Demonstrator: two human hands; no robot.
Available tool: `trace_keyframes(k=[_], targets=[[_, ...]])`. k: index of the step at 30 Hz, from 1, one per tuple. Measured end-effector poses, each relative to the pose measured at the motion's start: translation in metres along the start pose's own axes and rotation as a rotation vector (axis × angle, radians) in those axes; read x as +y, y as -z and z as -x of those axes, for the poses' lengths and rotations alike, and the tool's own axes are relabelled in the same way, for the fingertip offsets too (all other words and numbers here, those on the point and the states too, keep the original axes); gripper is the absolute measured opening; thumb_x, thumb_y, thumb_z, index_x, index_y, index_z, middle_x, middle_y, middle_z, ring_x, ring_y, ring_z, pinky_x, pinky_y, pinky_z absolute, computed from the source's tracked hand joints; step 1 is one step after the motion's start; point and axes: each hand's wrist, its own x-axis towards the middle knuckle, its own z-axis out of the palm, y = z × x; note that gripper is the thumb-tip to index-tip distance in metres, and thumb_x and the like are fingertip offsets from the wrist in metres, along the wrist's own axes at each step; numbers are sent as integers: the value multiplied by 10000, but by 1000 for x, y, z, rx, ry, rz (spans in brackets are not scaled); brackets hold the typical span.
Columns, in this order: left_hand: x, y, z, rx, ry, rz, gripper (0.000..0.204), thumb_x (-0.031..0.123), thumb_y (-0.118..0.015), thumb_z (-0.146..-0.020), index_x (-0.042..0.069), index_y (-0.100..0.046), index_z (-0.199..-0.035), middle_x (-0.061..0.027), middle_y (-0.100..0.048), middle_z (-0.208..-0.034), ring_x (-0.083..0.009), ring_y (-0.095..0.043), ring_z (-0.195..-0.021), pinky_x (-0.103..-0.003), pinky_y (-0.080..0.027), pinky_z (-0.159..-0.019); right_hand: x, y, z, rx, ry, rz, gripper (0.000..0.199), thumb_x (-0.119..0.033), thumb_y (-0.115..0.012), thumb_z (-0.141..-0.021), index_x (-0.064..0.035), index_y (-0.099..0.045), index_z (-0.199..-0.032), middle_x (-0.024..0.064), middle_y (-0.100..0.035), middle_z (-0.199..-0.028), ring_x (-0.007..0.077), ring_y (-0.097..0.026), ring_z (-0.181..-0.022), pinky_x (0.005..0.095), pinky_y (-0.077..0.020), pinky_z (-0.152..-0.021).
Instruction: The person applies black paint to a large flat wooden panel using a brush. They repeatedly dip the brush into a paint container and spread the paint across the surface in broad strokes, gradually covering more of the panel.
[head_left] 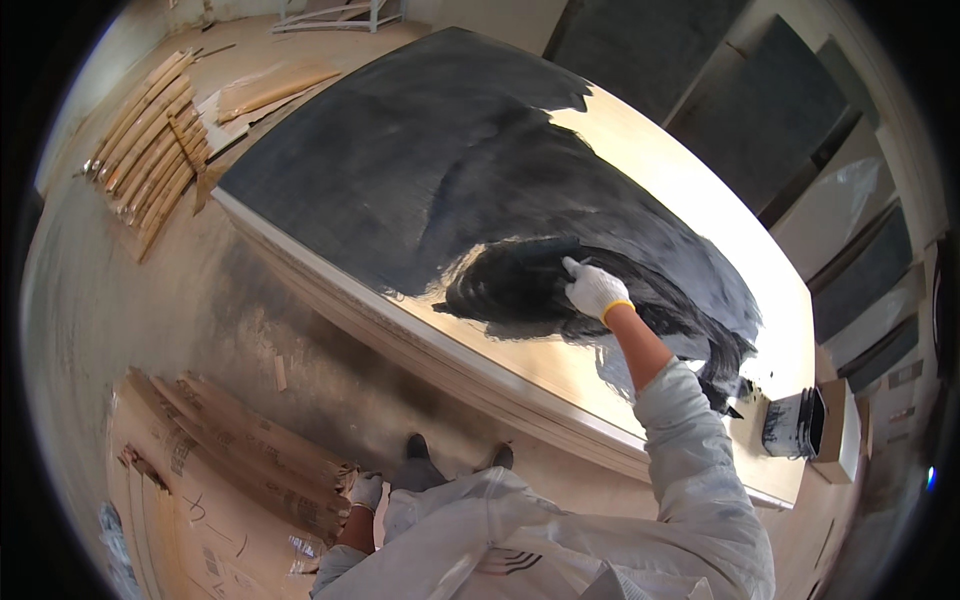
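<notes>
My right hand point(597, 288), in a white knit glove with a yellow cuff, reaches over the large panel point(570, 375). Its fingers close on a dark flat spreader point(545, 246), whose edge lies against the wet black coating point(510, 290). Black covers the panel's left and middle; pale board shows along the far right side and the near edge. Low at my left side hangs my left hand point(367, 490), gloved too, beside brown cardboard point(250, 450); its fingers are too small to read. A black-smeared bucket point(785, 425) stands at the panel's right end.
The panel tops a thick stack of boards point(430, 370). Bundled wooden strips point(150, 140) lie on the floor at far left. Dark panels point(770, 90) lean along the right wall. A cardboard box point(840, 430) sits beside the bucket. My shoes point(417, 447) are close to the stack.
</notes>
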Motion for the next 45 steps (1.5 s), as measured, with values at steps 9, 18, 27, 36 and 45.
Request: trace_keyframes(k=[9, 18, 27, 36, 45], targets=[[-40, 2, 19, 23, 47, -74, 394, 308, -611, -969, 49, -820, -1181, -238, -791, -1178, -421, -746, -1139, -463, -580, -1002, -39, 17, 31, -190, 168, 83, 690, -283, -567, -982, -286, -469, -1665, 212, -701, -1432, 375, -657, -1355, 479, -518, -1121], [-37, -8, 47, 50, 141, -79, 395, 294, -622, -958, 24, -814, -1173, -259, -779, -1194, -422, -734, -1182, -459, -566, -1035, -127, 4, 32, -194, 420, 130, 666, -310, -589, -978, -322, -500, -1638, 225, -731, -1350, 410, -707, -1232, 488, -545, -1067], [-19, -46, 55, 169, 83, 88, 379, 271, -634, -944, 38, -826, -1174, -238, -800, -1156, -395, -758, -1147, -433, -575, -1027, -106, 24, 1, -170, 500, 261, 700, -269, -552, -968, -303, -467, -1662, 174, -715, -1416, 381, -695, -1278, 475, -550, -1076], [-27, -124, 109, 354, 83, 399, 373, 245, -634, -965, -19, -813, -1159, -267, -798, -1137, -383, -786, -1079, -456, -608, -955, 21, 45, 18, -225, 731, 551, 564, -389, -642, -1017, -401, -573, -1577, 154, -766, -1135, 349, -739, -1111, 461, -565, -971], [-105, -277, 210, 327, 339, 453, 365, 245, -681, -969, 13, -811, -1218, -219, -816, -1161, -320, -789, -1089, -408, -602, -954, 13, 46, -38, -97, 1156, 649, 562, -157, -625, -952, -393, -696, -1458, 143, -741, -1048, 356, -742, -1003, 470, -588, -917]])
